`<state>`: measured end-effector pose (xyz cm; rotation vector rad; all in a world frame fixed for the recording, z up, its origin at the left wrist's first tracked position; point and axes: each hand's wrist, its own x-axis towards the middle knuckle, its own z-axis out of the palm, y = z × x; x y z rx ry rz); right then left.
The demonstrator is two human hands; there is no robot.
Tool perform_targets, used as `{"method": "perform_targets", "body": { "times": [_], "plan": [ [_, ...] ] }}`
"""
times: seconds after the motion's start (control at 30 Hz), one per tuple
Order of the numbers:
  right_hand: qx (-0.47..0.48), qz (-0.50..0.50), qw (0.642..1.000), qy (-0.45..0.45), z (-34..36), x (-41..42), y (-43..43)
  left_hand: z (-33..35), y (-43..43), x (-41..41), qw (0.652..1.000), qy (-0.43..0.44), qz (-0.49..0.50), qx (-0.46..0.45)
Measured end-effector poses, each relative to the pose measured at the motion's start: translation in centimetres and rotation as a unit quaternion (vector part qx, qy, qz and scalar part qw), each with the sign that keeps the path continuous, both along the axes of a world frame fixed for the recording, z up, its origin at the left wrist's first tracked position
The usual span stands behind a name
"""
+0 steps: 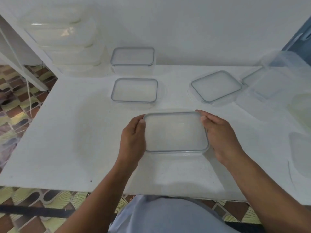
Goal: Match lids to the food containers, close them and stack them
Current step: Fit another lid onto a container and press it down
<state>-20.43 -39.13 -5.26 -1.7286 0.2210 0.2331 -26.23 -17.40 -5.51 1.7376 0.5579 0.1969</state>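
A clear rectangular lid with a grey seal (175, 132) lies on top of a clear container near the table's front middle. My left hand (133, 137) grips its left edge, thumb on the lid's top. My right hand (218, 133) grips its right edge, thumb at the far right corner. Behind it a second rectangular lid (134, 90) lies flat. A closed rectangular container (133, 58) stands further back by the wall. A squarish lid (216, 86) sits tilted to the right, and another lid (262, 84) lies beyond it.
A stack of clear containers (67, 41) stands at the back left against the wall. More clear containers (301, 148) sit along the right edge. The white table (67, 132) ends at the front, over a patterned tile floor (15, 101).
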Motion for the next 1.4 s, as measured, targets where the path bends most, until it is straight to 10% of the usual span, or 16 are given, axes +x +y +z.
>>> {"method": "perform_targets", "body": {
  "times": [0.27,0.43,0.63,0.93,1.4],
  "plan": [
    [-0.089,0.069,0.993,-0.035,0.2,2.0,-1.6,1.1,2.1,3.2,0.993,0.064,-0.085,0.044],
    [-0.238,0.097,0.953,-0.16,1.5,2.5,-2.1,2.8,2.6,3.2,0.934,0.036,-0.15,0.323],
    [-0.379,0.318,0.806,-0.327,4.0,1.9,-2.4,4.4,2.4,2.6,0.81,-0.067,-0.355,0.462],
    [-0.515,0.496,0.637,-0.288,2.0,1.4,-1.6,2.3,2.4,2.7,0.641,0.014,-0.511,0.573],
    [-0.532,0.445,0.623,-0.36,0.2,1.7,-1.7,0.9,2.9,2.8,0.642,-0.035,-0.489,0.59]
  ]
}}
